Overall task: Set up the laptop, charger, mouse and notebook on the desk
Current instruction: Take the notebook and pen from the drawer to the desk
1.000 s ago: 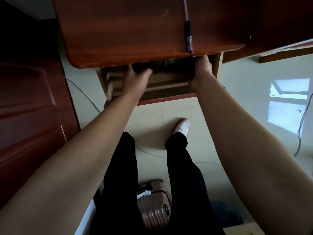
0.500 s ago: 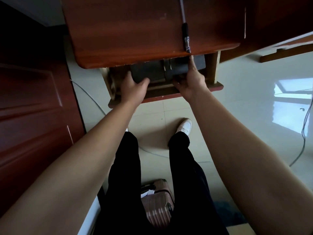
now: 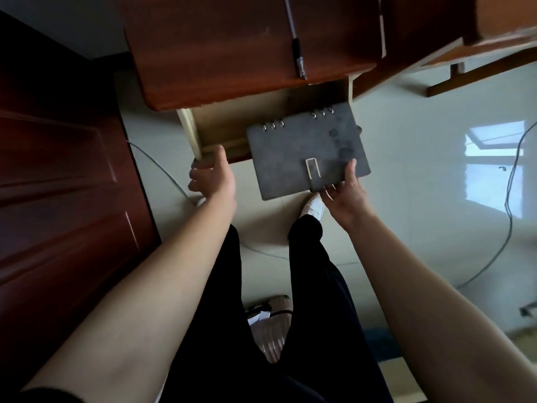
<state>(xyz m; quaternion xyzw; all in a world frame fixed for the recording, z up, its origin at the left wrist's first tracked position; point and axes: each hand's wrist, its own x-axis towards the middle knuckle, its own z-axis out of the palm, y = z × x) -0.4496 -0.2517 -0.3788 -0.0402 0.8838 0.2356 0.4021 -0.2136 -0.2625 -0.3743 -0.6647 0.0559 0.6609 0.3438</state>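
Right hand (image 3: 345, 199) grips the notebook (image 3: 308, 152) by its near edge above the drawer (image 3: 232, 123); left hand (image 3: 212, 175) fingers loosely spread, holding nothing.

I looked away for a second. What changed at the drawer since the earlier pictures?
The notebook came out of the drawer toward the person, now held by the right hand alone. The left hand let go and sits at the drawer's front edge. The pen on the desk stayed put.
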